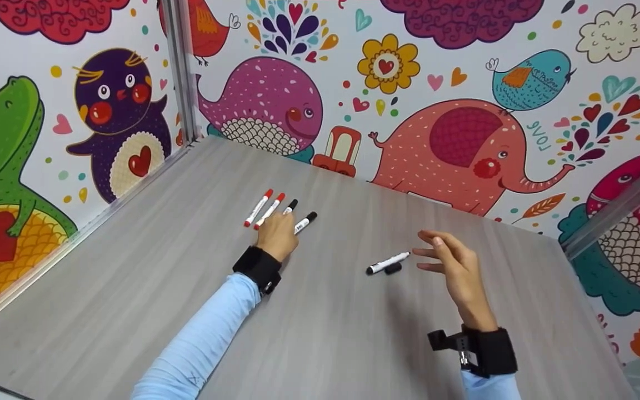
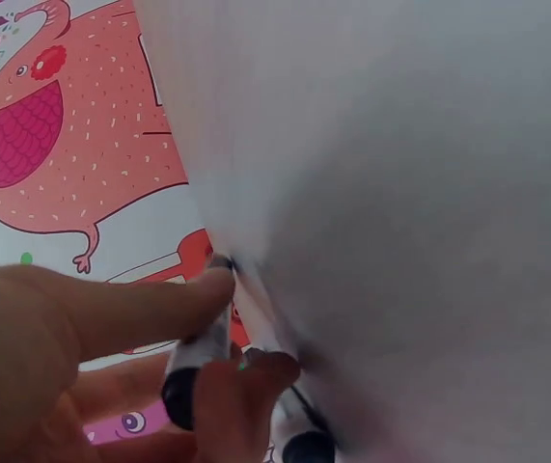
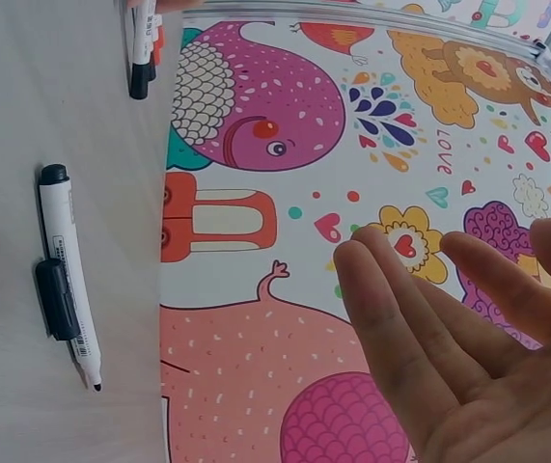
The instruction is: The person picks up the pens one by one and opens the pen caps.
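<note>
In the head view my left hand (image 1: 277,236) is over a row of white markers, its thumb and fingers pinching a black-capped marker (image 2: 190,381). Beside it on the right lies another black-capped marker (image 1: 305,223), also close to the fingers in the left wrist view. On the left are two red-capped markers, the outer one (image 1: 258,208) lying apart from the inner one (image 1: 271,209). My right hand (image 1: 456,266) is raised with fingers spread, holding nothing. Near its fingertips lies an uncapped marker (image 1: 388,263), its bare tip towards the hand, with a loose black cap (image 3: 55,299) alongside.
All the markers lie on a grey wood-grain table (image 1: 320,311). Cartoon-printed panels (image 1: 342,100) rise behind and at the left. A metal post (image 1: 181,72) stands at the back left corner, and a bar (image 1: 620,203) slants across the right side.
</note>
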